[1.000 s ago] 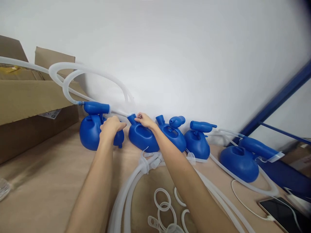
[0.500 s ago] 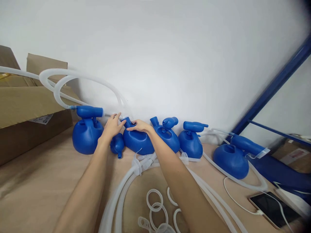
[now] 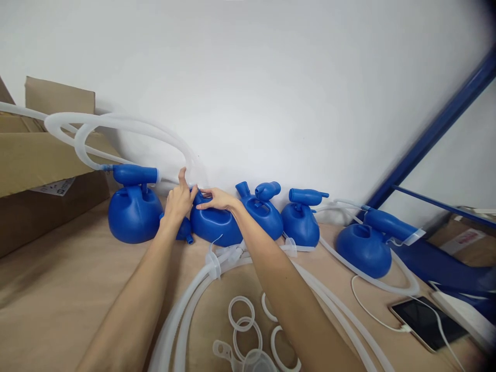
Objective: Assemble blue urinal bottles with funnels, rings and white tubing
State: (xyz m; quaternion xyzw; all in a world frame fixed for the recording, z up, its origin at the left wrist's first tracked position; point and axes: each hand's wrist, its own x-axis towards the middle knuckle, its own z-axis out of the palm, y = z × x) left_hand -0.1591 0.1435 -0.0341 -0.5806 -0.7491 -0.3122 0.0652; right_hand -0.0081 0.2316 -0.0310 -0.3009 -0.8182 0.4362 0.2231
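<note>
My left hand (image 3: pixel 178 204) closes around the mouth of a blue plastic urinal bottle (image 3: pixel 215 230), one finger raised. From the other side, my right hand (image 3: pixel 217 199) wraps thumb and fingers about the same neck. The mouth and any small part on it are hidden by my fingers. A loose blue funnel-shaped head (image 3: pixel 185 230) lies behind my left wrist, partly covered. To the left stands another urinal bottle (image 3: pixel 134 217) with a blue head on top and a hose. A further urinal bottle (image 3: pixel 267 219) is just right of my right hand.
Clear tubing (image 3: pixel 194 299) curves over the table in front. Translucent rings (image 3: pixel 241 310) and clear caps (image 3: pixel 258 361) lie between my forearms. More blue bottles (image 3: pixel 300 227) line the wall rightward. A cardboard box (image 3: pixel 50 160) stands left; a phone (image 3: pixel 424 320) with a white cable lies right.
My left hand has moved in closer to the bottle's neck, its fingers curling and one finger lifting. My right hand keeps its grip. The whole view has shifted slightly.
</note>
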